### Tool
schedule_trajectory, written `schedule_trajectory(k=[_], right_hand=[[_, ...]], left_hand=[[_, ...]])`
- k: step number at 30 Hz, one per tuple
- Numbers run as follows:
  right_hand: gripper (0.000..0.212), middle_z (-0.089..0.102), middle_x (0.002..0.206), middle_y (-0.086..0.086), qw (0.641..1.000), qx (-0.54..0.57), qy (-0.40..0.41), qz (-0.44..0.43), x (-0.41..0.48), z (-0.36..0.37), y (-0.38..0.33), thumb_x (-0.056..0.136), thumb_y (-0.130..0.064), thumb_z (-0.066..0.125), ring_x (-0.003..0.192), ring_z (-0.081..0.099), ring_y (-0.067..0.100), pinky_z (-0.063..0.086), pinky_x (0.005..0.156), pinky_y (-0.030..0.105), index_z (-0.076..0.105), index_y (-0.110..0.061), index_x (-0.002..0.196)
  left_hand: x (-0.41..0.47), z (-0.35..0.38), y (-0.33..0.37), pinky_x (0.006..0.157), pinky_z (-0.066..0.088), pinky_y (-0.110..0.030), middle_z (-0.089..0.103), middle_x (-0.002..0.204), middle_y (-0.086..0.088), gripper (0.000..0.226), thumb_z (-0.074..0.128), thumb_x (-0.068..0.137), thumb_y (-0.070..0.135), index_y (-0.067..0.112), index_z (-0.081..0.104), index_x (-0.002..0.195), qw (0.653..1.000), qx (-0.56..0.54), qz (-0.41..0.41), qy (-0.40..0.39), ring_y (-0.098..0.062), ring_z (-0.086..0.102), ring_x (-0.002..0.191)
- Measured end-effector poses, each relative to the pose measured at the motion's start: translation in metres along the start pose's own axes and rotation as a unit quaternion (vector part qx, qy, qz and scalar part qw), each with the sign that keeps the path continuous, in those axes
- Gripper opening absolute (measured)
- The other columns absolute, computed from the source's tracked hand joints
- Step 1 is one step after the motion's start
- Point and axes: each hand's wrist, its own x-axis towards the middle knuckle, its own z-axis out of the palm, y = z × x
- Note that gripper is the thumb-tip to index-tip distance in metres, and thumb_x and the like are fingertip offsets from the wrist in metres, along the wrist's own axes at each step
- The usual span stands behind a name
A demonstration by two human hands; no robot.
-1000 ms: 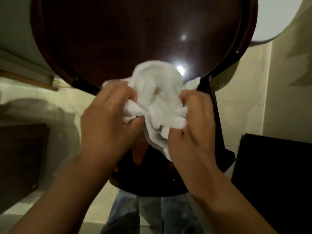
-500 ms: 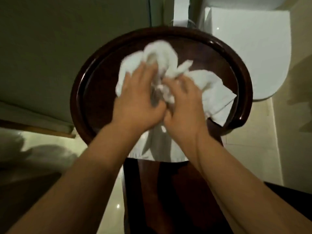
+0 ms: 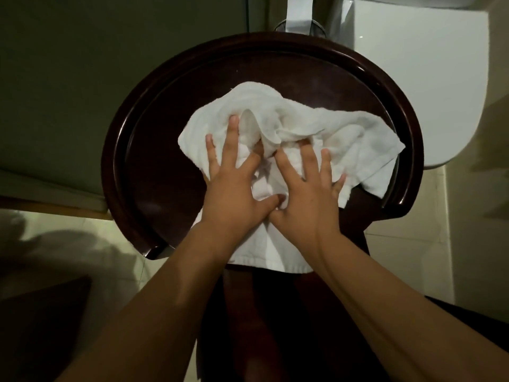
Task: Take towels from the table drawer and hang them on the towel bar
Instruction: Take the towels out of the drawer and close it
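Pale floor tiles (image 3: pixel 407 244) are seen around a round dark table (image 3: pixel 154 166) with a raised rim. On its top a rumpled white towel (image 3: pixel 344 139) is spread, its near edge draped over the table's near side. Both hands are pressed flat on it, fingers splayed: left hand (image 3: pixel 234 188) and right hand (image 3: pixel 308 199) side by side, thumbs touching.

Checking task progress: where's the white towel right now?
Head view, centre: the white towel lies crumpled on the round dark table, its near edge overhanging, under the flat left hand and right hand.
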Motion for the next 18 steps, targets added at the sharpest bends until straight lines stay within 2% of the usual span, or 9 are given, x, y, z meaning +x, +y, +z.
schedule_trajectory(k=[4,7,9,10,12,14,16,18], right_hand=[[0.091,0.009,0.169,0.006,1.000,-0.002,0.009,0.003,0.003,0.002,-0.002,0.076,-0.044,0.056,0.156,0.000,0.043,0.011,0.116,0.077,0.018,-0.044,0.159],[0.081,0.015,0.168,0.007,1.000,-0.009,0.028,0.004,0.002,0.007,-0.001,0.084,-0.045,0.053,0.155,0.008,0.043,0.018,0.114,0.077,0.020,-0.044,0.158],[0.076,0.014,0.169,0.006,0.999,-0.006,0.035,0.003,0.002,0.004,0.000,0.089,-0.048,0.050,0.155,0.010,0.042,0.019,0.114,0.075,0.018,-0.045,0.158],[0.076,0.011,0.169,0.005,0.999,-0.006,0.033,0.002,0.002,0.001,-0.001,0.092,-0.051,0.052,0.154,0.009,0.042,0.019,0.115,0.074,0.015,-0.047,0.158],[0.082,0.002,0.171,0.005,0.999,0.000,0.044,0.005,-0.007,-0.004,-0.004,0.093,-0.054,0.057,0.153,0.007,0.044,0.017,0.117,0.072,0.010,-0.049,0.159],[0.087,-0.007,0.171,0.009,0.997,0.009,0.080,0.008,-0.030,-0.008,-0.009,0.091,-0.048,0.064,0.153,0.004,0.045,0.015,0.118,0.073,0.010,-0.049,0.159],[0.089,-0.009,0.171,0.011,0.995,0.021,0.093,-0.004,-0.070,-0.004,-0.008,0.091,-0.043,0.066,0.155,0.001,0.043,0.013,0.119,0.073,0.010,-0.048,0.159],[0.087,-0.006,0.172,0.009,0.997,0.040,0.063,-0.021,-0.118,0.004,0.003,0.093,-0.040,0.065,0.156,-0.002,0.040,0.011,0.121,0.070,0.008,-0.049,0.159]], left_hand=[[0.003,0.001,-0.005,0.094,-0.017,0.001,-0.022,0.169,0.003,0.099,0.078,0.078,0.057,0.043,0.022,0.159,1.000,-0.005,-0.002,0.001,-0.039,-0.027,0.152],[0.003,0.006,-0.008,0.098,-0.026,0.000,-0.020,0.169,-0.002,0.091,0.067,0.084,0.061,0.041,0.020,0.160,1.000,0.024,0.004,0.007,-0.042,-0.022,0.153],[0.001,0.004,-0.012,0.108,-0.028,-0.015,-0.022,0.169,-0.002,0.084,0.059,0.089,0.063,0.041,0.020,0.160,1.000,0.023,0.013,-0.001,-0.042,-0.024,0.152],[-0.001,0.001,-0.013,0.116,-0.023,-0.027,-0.023,0.169,0.001,0.079,0.056,0.091,0.064,0.041,0.022,0.159,1.000,0.005,0.014,-0.009,-0.041,-0.027,0.151],[-0.018,-0.006,-0.008,0.124,-0.004,-0.054,-0.025,0.168,0.007,0.072,0.054,0.094,0.063,0.044,0.026,0.157,0.999,-0.048,-0.012,-0.010,-0.037,-0.030,0.151],[-0.050,-0.010,0.002,0.122,0.006,-0.063,-0.025,0.168,0.009,0.072,0.055,0.095,0.061,0.045,0.024,0.158,0.997,-0.070,-0.032,0.006,-0.034,-0.031,0.151],[-0.091,-0.007,0.010,0.122,0.004,-0.061,-0.012,0.171,0.002,0.069,0.061,0.096,0.054,0.040,0.032,0.157,0.997,-0.073,-0.018,0.009,-0.031,-0.022,0.155],[-0.133,0.000,0.010,0.124,0.008,-0.062,0.019,0.169,-0.001,0.058,0.066,0.096,0.041,0.034,0.046,0.149,0.998,-0.056,0.014,-0.006,-0.027,0.001,0.158]])
